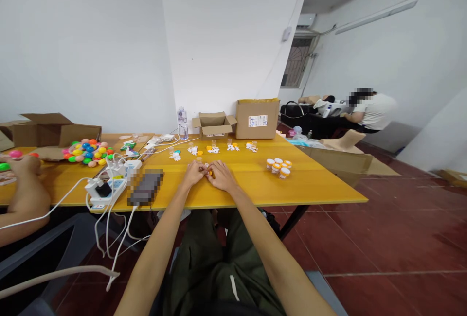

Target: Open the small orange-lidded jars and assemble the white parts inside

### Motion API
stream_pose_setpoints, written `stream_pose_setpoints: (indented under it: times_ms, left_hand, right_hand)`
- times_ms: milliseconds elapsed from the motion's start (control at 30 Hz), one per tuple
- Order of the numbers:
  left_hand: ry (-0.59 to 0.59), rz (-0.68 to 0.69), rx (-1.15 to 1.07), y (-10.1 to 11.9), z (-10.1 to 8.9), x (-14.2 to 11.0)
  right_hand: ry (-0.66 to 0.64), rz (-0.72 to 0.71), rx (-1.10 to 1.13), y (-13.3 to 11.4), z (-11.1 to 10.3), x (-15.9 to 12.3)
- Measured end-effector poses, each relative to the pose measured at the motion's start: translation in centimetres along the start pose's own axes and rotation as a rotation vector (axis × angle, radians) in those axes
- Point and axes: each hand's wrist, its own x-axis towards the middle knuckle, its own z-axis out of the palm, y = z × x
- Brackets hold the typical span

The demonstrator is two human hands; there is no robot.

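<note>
My left hand (194,173) and my right hand (221,176) meet over the yellow-brown table (248,189), fingertips nearly touching. A small orange lid (210,173) shows at the fingertips of my right hand, whose fingers are bent around it. My left fingers are pinched together; a tiny white piece (206,165) shows beside them, and what they grip is too small to name. Just behind the left hand stands a clear cup (199,159). Farther back, small heaps of white pieces (213,150) lie with clear cups and coloured lids, one of them a teal lid (177,151).
Several white jars with orange lids (284,173) cluster at right. Cardboard boxes (257,119) and a water bottle (183,124) line the wall. Left are a phone (146,187), a power strip (115,192), cables, coloured balls (87,153) and another person's arm (27,192).
</note>
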Motion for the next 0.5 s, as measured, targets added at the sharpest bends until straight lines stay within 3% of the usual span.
stream_pose_setpoints:
  times_ms: [500]
  left_hand:
    - [-0.075,0.014,-0.257,-1.6,0.6,0.8]
  right_hand:
    - [0.011,0.025,-0.015,0.0,0.3,-0.1]
